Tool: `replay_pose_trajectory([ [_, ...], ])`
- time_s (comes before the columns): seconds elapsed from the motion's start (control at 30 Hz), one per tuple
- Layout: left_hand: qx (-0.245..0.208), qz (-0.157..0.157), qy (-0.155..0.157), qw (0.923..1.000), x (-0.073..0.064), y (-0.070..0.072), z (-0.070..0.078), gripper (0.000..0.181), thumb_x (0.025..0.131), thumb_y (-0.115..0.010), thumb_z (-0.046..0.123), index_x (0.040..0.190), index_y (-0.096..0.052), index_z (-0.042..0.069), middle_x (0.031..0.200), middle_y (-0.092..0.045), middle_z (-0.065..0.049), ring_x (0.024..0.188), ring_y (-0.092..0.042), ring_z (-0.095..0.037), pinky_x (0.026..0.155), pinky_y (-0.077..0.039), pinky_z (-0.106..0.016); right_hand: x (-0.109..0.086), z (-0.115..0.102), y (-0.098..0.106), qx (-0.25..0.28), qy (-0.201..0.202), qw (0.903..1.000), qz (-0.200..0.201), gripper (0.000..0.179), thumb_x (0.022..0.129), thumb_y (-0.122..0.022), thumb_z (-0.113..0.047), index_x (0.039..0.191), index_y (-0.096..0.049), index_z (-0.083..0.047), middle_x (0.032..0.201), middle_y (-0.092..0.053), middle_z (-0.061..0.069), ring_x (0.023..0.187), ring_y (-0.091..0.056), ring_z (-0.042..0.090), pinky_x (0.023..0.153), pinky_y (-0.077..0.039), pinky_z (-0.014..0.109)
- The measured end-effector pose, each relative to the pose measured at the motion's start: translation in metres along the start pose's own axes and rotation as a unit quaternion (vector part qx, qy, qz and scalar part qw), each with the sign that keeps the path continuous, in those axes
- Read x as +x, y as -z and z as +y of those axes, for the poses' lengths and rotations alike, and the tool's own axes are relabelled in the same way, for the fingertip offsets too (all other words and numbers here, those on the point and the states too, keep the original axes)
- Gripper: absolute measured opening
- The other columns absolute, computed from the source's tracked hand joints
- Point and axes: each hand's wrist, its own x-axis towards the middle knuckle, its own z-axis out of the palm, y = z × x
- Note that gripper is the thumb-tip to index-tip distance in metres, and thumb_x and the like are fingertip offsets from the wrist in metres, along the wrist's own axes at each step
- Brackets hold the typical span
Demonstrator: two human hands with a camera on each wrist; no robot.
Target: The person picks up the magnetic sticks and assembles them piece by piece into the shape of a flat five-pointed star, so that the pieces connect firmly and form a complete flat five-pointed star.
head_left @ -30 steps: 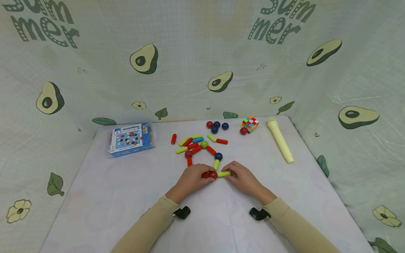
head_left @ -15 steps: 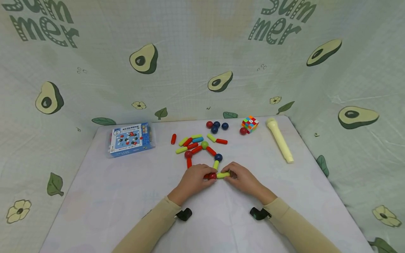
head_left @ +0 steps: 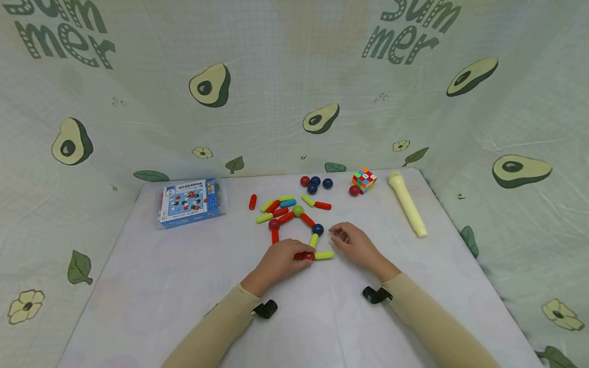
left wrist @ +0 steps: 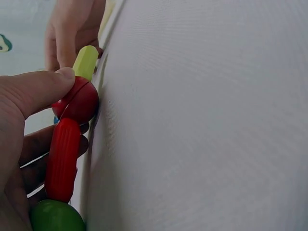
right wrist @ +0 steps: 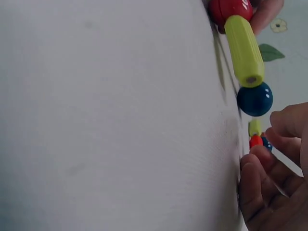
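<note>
My left hand [head_left: 285,258] pinches a red ball [left wrist: 82,101] at the near right corner of a ring of balls and short rods. A red rod [left wrist: 62,159] runs from that ball to a green ball [left wrist: 57,215] by the palm, hidden in the head view. On the ball's other side a yellow-green rod [head_left: 324,255] sticks out to the right, its outer end free. My right hand [head_left: 356,246] holds nothing; its fingers are loosely bent beside the dark blue ball [head_left: 317,229]. A lime ball [head_left: 298,211] and another red ball [head_left: 273,224] form the ring's far corners.
Loose rods [head_left: 274,205] in red, yellow-green and blue lie behind the ring. Several dark blue and red balls [head_left: 312,188] sit farther back, near a puzzle cube [head_left: 364,180]. A pale yellow stick [head_left: 407,203] lies right, a blue kit box [head_left: 189,203] left.
My right hand has let go of the yellow-green rod and moved up and slightly right, toward the dark blue ball. My left hand stays on the red ball.
</note>
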Motion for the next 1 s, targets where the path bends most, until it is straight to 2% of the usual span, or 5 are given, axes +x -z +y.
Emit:
replay_pose_trajectory([
  [0.2,-0.006,-0.003,0.000,1.0000,0.001,-0.002,-0.003,0.036,0.092,-0.075,0.041,0.127,-0.072,0.032,0.115,-0.071,0.011,0.105,-0.064,-0.009,0.092,-0.054,-0.030,0.034,0.010,0.005,-0.024,-0.055,0.9980,0.022,0.033,0.100,-0.067,-0.023,0.130,-0.060,-0.012,0.115,-0.060,0.005,0.089,-0.055,0.020,0.077,-0.050,0.034],
  [0.33,-0.010,-0.007,0.001,0.9999,0.001,-0.002,-0.002,0.036,0.093,-0.075,0.041,0.127,-0.072,0.031,0.115,-0.071,0.011,0.105,-0.064,-0.009,0.092,-0.054,-0.030,0.056,0.015,0.006,-0.036,-0.072,0.9962,0.034,0.041,0.100,-0.067,-0.024,0.137,-0.055,-0.010,0.122,-0.056,0.008,0.088,-0.053,0.023,0.076,-0.049,0.035],
  [0.63,-0.007,0.002,-0.001,1.0000,0.001,-0.001,0.000,0.036,0.092,-0.076,0.040,0.127,-0.073,0.031,0.114,-0.072,0.011,0.105,-0.064,-0.009,0.092,-0.054,-0.028,0.087,0.020,0.002,-0.089,-0.031,0.9953,0.020,0.050,0.099,-0.068,-0.030,0.145,-0.053,-0.018,0.138,-0.053,0.009,0.112,-0.057,0.027,0.101,-0.050,0.049],
  [0.73,-0.008,0.006,-0.004,0.9999,0.000,0.000,0.000,0.036,0.092,-0.076,0.039,0.127,-0.073,0.030,0.115,-0.072,0.010,0.105,-0.065,-0.010,0.092,-0.054,-0.028,0.091,0.017,0.001,-0.100,-0.023,0.9946,0.018,0.044,0.100,-0.067,-0.029,0.141,-0.057,-0.018,0.134,-0.055,0.009,0.113,-0.057,0.027,0.101,-0.049,0.048],
  [1.0,-0.008,0.008,-0.005,0.9999,0.000,0.000,-0.002,0.036,0.092,-0.076,0.040,0.127,-0.073,0.030,0.114,-0.072,0.011,0.103,-0.065,-0.009,0.091,-0.054,-0.027,0.091,0.011,0.001,-0.105,-0.038,0.9931,0.035,0.025,0.098,-0.069,-0.025,0.120,-0.067,-0.013,0.105,-0.060,0.007,0.088,-0.056,0.025,0.078,-0.050,0.037],
])
